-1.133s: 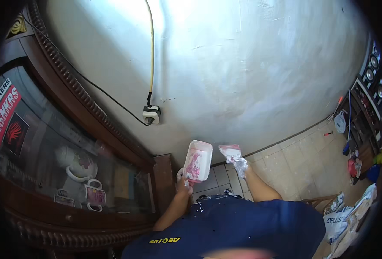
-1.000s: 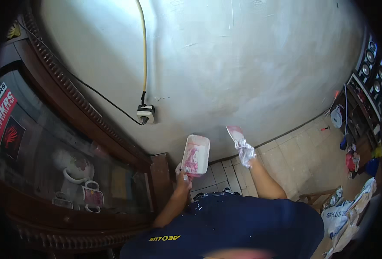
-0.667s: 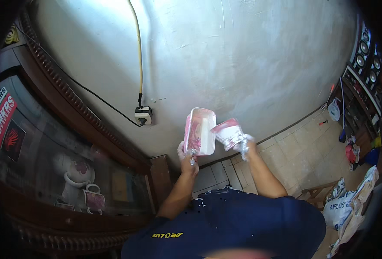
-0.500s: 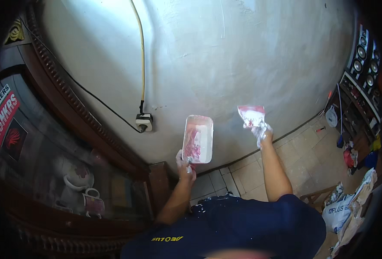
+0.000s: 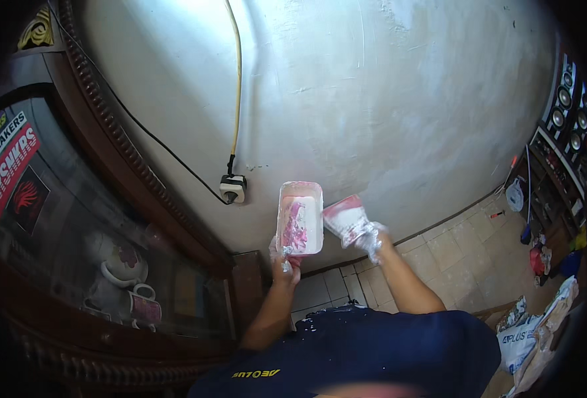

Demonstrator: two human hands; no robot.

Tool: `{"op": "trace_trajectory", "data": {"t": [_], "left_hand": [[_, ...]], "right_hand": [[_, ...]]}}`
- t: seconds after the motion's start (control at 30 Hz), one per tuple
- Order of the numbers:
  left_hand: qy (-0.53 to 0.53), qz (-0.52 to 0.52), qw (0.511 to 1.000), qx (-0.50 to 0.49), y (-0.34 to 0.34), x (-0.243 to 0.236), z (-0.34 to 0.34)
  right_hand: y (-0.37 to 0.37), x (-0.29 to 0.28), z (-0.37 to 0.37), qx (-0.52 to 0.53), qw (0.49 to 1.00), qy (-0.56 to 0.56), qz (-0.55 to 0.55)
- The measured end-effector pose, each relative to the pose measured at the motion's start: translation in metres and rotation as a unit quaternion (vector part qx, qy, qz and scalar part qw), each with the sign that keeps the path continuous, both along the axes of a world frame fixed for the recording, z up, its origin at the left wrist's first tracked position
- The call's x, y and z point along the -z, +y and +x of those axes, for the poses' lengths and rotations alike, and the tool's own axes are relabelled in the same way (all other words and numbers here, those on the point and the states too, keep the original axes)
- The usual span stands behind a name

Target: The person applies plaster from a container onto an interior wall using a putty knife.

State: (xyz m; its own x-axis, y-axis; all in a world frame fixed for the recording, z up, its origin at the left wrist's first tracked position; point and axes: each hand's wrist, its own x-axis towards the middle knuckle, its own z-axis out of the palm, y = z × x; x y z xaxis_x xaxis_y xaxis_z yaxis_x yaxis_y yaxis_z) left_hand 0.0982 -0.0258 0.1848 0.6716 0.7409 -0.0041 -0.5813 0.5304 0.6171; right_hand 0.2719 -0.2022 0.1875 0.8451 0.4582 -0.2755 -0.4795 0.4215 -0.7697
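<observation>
Lowered from higher on the wall, the right hand (image 5: 372, 239) now grips a pink-smeared trowel (image 5: 344, 219) just right of the plaster tray (image 5: 300, 217), whose handle the left hand (image 5: 284, 255) clasps, near the socket (image 5: 232, 188)

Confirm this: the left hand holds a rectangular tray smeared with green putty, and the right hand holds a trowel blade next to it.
Wrong in one respect: the putty in the tray is pink, not green, as the head view shows. The left hand holds it and the right hand holds the trowel blade next to it.

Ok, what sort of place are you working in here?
Probably a lived-in room at home: a plastered wall being skimmed, a glass-fronted wooden cabinet holding cups, a tiled floor and a wall socket.
</observation>
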Motion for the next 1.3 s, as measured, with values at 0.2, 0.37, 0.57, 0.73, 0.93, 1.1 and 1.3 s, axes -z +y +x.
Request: {"op": "trace_trajectory", "data": {"t": [0.2,0.37,0.57,0.73,0.93,1.1,1.3], "left_hand": [[0.009,-0.002,1.0,0.026,0.008,0.008,-0.002],[0.017,0.004,0.999,0.036,-0.007,0.006,0.0],[0.051,-0.023,0.993,0.1,-0.011,-0.005,0.006],[0.093,0.0,0.99,0.11,-0.052,-0.041,0.038],[0.06,-0.006,0.983,0.176,-0.067,-0.02,0.095],[0.069,0.02,0.971,0.227,-0.108,-0.025,0.153],[0.056,0.1,0.937,0.331,-0.173,-0.021,0.202]], "right_hand": [[-0.043,-0.087,0.082,0.095,0.983,-0.132,0.085],[-0.041,-0.115,0.083,0.098,0.979,-0.084,0.154],[-0.027,-0.053,0.047,0.025,0.975,0.066,0.212],[-0.052,0.0,0.014,-0.067,0.995,-0.022,0.064],[-0.142,0.025,0.087,0.23,0.959,0.026,0.167],[-0.206,-0.028,0.061,0.346,0.929,-0.133,0.01],[-0.249,-0.049,0.054,0.347,0.516,-0.716,-0.317]]}}
